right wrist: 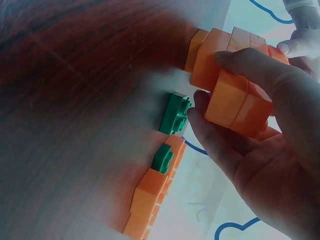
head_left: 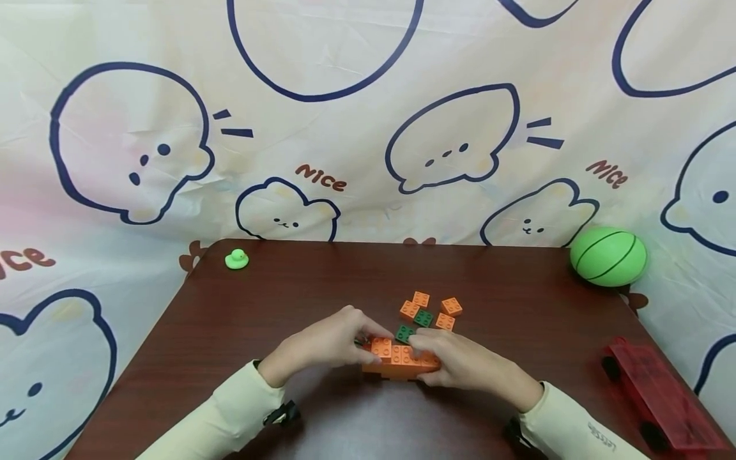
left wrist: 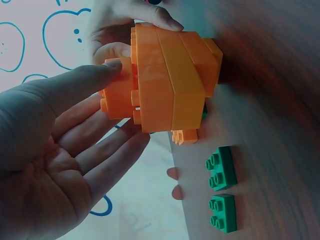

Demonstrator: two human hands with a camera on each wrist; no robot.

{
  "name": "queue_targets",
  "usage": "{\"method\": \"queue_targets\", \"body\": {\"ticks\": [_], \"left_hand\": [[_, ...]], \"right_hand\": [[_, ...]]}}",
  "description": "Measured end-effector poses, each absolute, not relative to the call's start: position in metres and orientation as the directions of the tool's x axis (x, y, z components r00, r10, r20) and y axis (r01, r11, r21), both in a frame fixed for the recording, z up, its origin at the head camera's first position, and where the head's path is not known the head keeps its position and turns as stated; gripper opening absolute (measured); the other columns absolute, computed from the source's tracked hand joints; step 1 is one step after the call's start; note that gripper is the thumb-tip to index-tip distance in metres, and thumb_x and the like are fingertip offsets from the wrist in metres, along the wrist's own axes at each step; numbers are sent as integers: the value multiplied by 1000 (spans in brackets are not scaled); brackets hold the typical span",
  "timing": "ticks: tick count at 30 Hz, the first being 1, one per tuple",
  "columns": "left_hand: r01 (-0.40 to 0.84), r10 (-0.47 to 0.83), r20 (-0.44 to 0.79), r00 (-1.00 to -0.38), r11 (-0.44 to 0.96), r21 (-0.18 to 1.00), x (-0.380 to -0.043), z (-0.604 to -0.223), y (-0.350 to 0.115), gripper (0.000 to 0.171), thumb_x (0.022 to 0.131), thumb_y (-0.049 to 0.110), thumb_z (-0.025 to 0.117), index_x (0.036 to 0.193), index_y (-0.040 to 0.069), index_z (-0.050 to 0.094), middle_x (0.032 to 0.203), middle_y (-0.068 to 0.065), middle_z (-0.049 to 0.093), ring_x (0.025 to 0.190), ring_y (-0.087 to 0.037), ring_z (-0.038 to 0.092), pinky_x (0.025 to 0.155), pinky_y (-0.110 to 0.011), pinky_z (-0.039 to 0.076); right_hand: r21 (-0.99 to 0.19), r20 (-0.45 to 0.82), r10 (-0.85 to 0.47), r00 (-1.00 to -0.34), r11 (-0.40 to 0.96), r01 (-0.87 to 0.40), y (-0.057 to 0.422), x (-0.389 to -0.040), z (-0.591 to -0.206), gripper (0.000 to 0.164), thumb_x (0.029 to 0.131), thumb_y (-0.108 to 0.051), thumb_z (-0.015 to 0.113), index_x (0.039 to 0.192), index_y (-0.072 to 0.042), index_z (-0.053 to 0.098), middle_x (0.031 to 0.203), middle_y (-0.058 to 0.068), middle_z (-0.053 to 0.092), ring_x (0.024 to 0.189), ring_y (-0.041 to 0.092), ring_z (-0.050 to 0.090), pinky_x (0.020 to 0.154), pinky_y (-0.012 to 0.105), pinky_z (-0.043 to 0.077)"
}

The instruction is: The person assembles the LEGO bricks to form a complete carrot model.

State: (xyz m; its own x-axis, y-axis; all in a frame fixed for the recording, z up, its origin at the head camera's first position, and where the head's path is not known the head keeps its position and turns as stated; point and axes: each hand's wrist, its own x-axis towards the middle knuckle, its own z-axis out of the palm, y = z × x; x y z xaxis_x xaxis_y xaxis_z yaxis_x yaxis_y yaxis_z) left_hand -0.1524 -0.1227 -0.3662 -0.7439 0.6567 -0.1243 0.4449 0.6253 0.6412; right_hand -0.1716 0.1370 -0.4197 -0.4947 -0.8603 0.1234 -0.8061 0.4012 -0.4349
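An orange toy brick build (head_left: 405,369), stacked in several layers with studs on top, stands on the table between the two hands. My left hand (head_left: 336,338) pinches a small orange brick (left wrist: 119,95) at the build's left end, thumb on its near side and fingers behind. That brick sits on the studs of the build in the left wrist view. My right hand (head_left: 462,358) holds the build's right end, its thumb (right wrist: 240,62) along the near side and fingers around the back. Just behind the build lies a green brick (head_left: 404,334).
Behind the hands lie another green brick (head_left: 423,318) and several loose orange bricks (head_left: 451,306). A green toy duck (head_left: 236,259) is at the back left. A green ball (head_left: 608,257) sits at the back right corner, and a red see-through toy vehicle (head_left: 661,396) along the right edge.
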Motion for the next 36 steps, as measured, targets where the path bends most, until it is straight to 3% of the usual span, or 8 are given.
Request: {"method": "queue_targets", "body": {"ticks": [4, 16, 30, 36], "left_hand": [[422, 649, -134, -749, 623, 659, -152, -369, -122, 39, 83, 20, 74, 121, 22, 67, 113, 5, 69, 76, -3, 58, 63, -16, 48], [460, 638, -85, -765, 634, 622, -150, -371, -115, 39, 79, 18, 77, 117, 19, 69, 100, 3, 73, 54, -4, 43, 45, -18, 35], [462, 623, -63, -779, 639, 615, -150, -374, -115, 39, 76, 18, 79, 115, 17, 71, 95, 3, 73, 56, -2, 48, 48, -18, 42], [449, 612, -40, -790, 622, 641, -149, -377, -115, 38, 77, 17, 78, 114, 15, 71, 104, 0, 72, 66, -2, 55, 55, -17, 46]], "right_hand": [[-443, 108, -859, -501, 410, -798, 137, -171, -420, 28, 80, -25, 76, 84, -25, 49, 87, -16, 48, 77, 1, 45, 65, 15, 41], [-439, 107, -859, -501, 411, -799, 140, -171, -419, 28, 79, -25, 76, 84, -25, 49, 87, -17, 48, 79, 1, 45, 66, 16, 41], [-439, 151, -862, -484, 380, -814, 138, -170, -423, 26, 79, -24, 76, 88, -25, 51, 89, -16, 50, 80, 0, 47, 67, 14, 43], [-431, 126, -861, -493, 400, -809, 139, -172, -420, 28, 80, -25, 76, 86, -25, 50, 87, -16, 49, 79, 1, 45, 66, 15, 41]]}}
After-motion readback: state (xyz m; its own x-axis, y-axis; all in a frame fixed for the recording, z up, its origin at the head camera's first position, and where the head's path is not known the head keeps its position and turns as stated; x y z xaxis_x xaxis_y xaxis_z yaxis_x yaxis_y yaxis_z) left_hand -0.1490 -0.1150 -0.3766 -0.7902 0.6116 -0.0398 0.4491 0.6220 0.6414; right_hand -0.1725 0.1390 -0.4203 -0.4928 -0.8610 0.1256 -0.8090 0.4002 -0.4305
